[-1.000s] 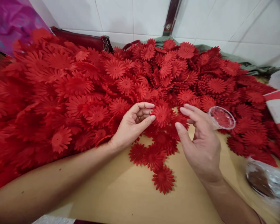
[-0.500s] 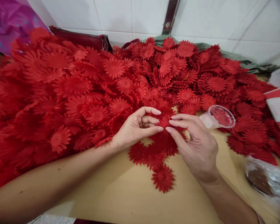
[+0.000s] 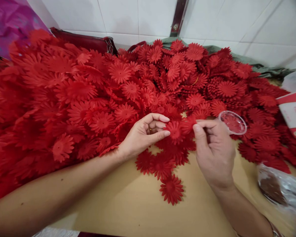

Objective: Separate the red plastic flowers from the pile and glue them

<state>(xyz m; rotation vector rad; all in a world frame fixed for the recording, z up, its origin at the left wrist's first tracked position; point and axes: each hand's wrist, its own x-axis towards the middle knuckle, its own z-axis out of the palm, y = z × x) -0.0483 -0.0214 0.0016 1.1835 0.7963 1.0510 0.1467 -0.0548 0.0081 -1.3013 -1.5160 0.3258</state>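
My left hand (image 3: pixel 149 131) pinches a red artificial flower layer (image 3: pixel 174 132) at its edge, with the thumb and fingers on the petals' left side. To its right, my right hand (image 3: pixel 213 149) grips another red flower layer (image 3: pixel 188 125) between thumb and forefinger; that one is slightly blurred. The two pieces overlap or lie very close together; I cannot tell whether they touch. Below the hands, several darker red flower layers lie loose on the tabletop (image 3: pixel 108 204), the nearest one (image 3: pixel 171 189) flat with its petals spread.
A large heap of red flower layers (image 3: pixel 76 89) covers the back and left. A clear plastic cup (image 3: pixel 244 128) lies by my right hand. Further right are a red-and-white box (image 3: pixel 294 113) and a plastic bag (image 3: pixel 289 186). A dark red purse (image 3: pixel 86 41) rests against the tiled wall (image 3: pixel 158 16).
My right hand has moved to the right, drawing a flower layer away from the one in my left hand. My left hand has stayed nearly still.
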